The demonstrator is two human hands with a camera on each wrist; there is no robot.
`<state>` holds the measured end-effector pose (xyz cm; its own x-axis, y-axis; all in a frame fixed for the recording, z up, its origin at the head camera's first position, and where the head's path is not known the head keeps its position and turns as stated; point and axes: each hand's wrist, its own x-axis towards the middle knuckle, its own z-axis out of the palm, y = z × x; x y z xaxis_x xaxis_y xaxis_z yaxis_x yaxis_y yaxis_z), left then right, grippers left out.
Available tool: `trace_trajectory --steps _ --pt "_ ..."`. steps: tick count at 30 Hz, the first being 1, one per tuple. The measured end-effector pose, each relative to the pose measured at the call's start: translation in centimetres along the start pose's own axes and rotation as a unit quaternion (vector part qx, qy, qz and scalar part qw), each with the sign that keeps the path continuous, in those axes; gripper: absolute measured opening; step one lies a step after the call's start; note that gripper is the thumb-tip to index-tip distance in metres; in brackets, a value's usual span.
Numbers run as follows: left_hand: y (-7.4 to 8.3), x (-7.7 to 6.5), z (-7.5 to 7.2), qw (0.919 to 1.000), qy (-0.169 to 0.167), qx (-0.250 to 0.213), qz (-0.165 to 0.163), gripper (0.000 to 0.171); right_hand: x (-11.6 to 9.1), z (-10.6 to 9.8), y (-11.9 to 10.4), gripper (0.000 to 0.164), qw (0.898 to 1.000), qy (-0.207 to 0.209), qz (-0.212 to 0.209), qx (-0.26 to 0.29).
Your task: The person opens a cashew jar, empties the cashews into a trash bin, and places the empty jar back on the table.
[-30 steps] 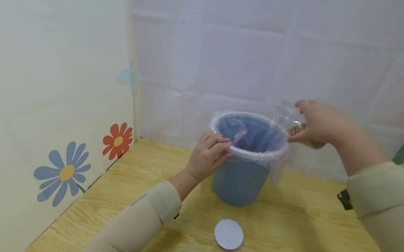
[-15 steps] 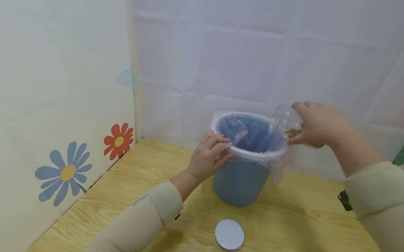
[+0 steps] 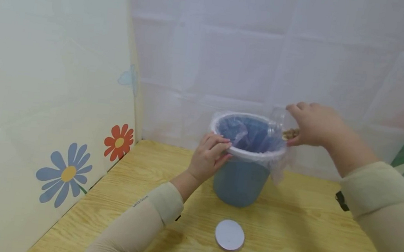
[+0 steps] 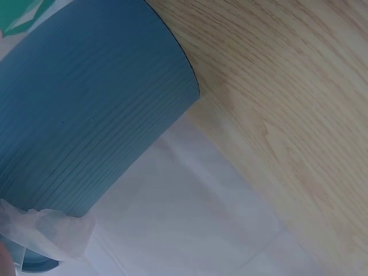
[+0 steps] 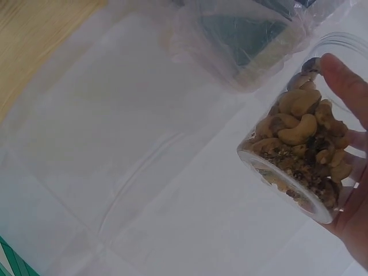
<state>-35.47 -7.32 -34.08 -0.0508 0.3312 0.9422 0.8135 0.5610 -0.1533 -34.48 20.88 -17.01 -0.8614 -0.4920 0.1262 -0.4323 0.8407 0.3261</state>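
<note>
A blue trash bin [image 3: 240, 183] with a white rim stands upright on the wooden table. A clear plastic bag [image 3: 279, 171] lines it and hangs over the rim. My left hand [image 3: 206, 157] grips the near left side of that rim, fingers on top and thumb lower outside. Over the right side of the bin, my right hand [image 3: 314, 123] holds a clear jar [image 5: 261, 150] tipped with its mouth toward the bin's opening. Inside the jar lie cashew nuts [image 5: 299, 129] and dark crumbs, gathered toward its base and lower side in the right wrist view.
A round white lid [image 3: 229, 235] lies on the table [image 3: 281, 249] in front of the bin. A white sheet [image 3: 238, 64] hangs close behind the bin. On the left rises a pale wall [image 3: 43, 84] with printed flowers.
My right hand has moved slightly left with the jar, bringing its mouth further over the bin's rim and tilting it more. My left hand stays on the rim.
</note>
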Motion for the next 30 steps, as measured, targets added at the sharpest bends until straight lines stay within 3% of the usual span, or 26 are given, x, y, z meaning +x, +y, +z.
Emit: trace_trajectory --steps 11,30 --pt "0.0 -0.2 0.5 0.9999 0.009 -0.010 0.004 0.025 -0.2 0.3 -0.3 0.099 0.999 0.026 -0.010 -0.021" --pt "-0.1 -0.3 -0.1 0.9997 0.017 -0.016 -0.008 0.026 0.3 0.5 -1.2 0.100 0.998 0.041 -0.025 -0.029"
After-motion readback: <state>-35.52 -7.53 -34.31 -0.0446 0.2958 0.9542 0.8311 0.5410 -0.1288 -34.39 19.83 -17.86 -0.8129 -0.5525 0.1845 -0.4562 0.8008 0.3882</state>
